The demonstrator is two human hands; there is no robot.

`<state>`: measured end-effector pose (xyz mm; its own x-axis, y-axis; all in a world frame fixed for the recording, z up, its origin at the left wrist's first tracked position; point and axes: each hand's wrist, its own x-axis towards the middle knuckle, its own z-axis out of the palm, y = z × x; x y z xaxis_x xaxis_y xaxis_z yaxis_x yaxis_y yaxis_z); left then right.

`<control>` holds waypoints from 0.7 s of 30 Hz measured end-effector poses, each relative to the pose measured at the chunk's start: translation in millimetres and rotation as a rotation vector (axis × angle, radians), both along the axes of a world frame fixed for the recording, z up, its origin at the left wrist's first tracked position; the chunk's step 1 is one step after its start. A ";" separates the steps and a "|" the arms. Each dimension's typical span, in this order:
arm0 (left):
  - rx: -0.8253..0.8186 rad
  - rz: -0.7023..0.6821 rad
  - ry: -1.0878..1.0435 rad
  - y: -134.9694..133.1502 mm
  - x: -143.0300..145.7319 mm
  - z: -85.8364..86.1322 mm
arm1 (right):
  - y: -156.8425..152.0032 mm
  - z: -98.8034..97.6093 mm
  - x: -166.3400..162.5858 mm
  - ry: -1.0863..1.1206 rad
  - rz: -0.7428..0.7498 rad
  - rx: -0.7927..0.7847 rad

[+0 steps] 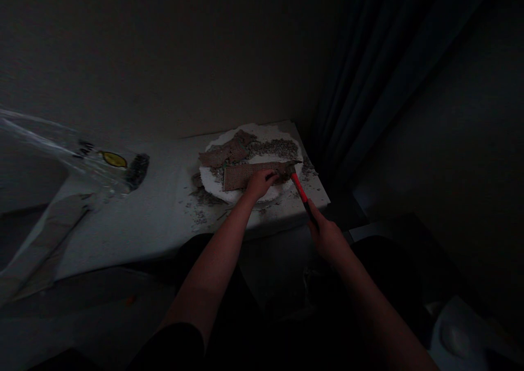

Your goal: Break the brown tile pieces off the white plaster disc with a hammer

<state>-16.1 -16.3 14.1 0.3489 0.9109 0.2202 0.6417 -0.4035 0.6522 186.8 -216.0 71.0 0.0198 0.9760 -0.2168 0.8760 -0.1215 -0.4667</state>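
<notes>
My right hand [327,237] is wrapped round the black grip of a hammer [299,186] with a red and black handle. The hammer's head is at the right end of a flat brown slab [237,177] with a rough, patterned surface. My left hand [261,184] lies over this slab, its fingers curled at a small dark thing that I cannot make out. Under the slab is a white, round, scalloped-edged mat or board [213,187]. Behind lies a second, broken brown piece [225,151], and grey crumbs [276,148] are heaped beside it.
A long pale table [143,223] carries all this, with grit scattered near its right end. A clear plastic bag [110,166] with a yellow label is at left, beside a cardboard-like piece [53,234]. Dark curtains [360,76] hang at right. The room is dim.
</notes>
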 end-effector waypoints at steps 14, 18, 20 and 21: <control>0.103 0.008 -0.039 -1.6 4.0 -9.7 | 1.4 3.9 2.0 0.056 -0.008 0.021; 0.119 0.018 -0.050 0.0 5.5 -14.0 | -2.2 16.5 2.5 0.042 0.005 0.064; 0.106 0.022 -0.029 1.6 5.3 -15.3 | -5.8 22.8 0.5 0.040 0.019 0.096; 0.098 0.022 -0.017 2.1 5.0 -15.6 | -7.4 25.4 -1.2 0.034 0.024 0.112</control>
<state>-11.0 -14.2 -1.5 0.3244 0.8922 0.3142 0.6402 -0.4516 0.6214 185.6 -223.4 96.3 -0.0097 0.9943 -0.1066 0.8614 -0.0459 -0.5058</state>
